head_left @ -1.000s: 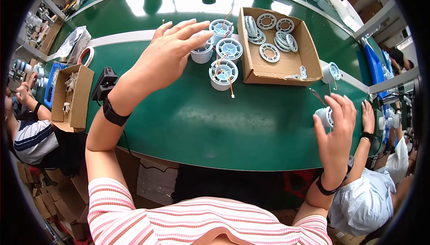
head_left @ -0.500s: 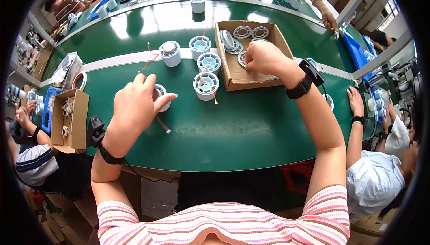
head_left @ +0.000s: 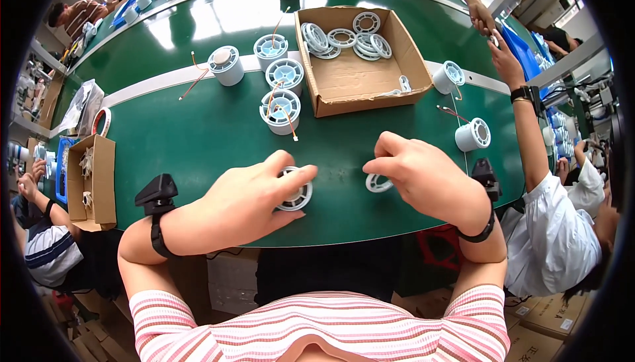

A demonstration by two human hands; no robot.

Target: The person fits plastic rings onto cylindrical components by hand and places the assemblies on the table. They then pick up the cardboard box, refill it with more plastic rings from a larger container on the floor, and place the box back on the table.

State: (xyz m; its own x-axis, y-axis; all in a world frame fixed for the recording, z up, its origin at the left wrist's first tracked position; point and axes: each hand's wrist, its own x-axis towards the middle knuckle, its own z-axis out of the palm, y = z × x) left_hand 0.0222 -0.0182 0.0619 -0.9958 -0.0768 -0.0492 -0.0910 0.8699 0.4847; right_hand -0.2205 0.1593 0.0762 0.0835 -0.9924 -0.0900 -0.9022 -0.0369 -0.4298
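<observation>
My left hand is closed around a white, round slotted housing near the table's front edge; its open, spoked end faces right and up. To its right, my right hand pinches a flat white slotted ring, a short gap away from the housing. My fingers cover part of both. Beyond my hands stands an open cardboard box with several similar rings inside. Left of the box are several white cylindrical housings with thin wires coming out.
Two more housings lie tilted right of the box. A small cardboard box, a tape roll and a plastic bag sit at the left. A co-worker's arm reaches in from the right, near a blue tray.
My right hand has left the cardboard box and come toward me with a ring. My left hand has moved right and nearer with the housing, now tipped. The co-worker's arm has reached farther out.
</observation>
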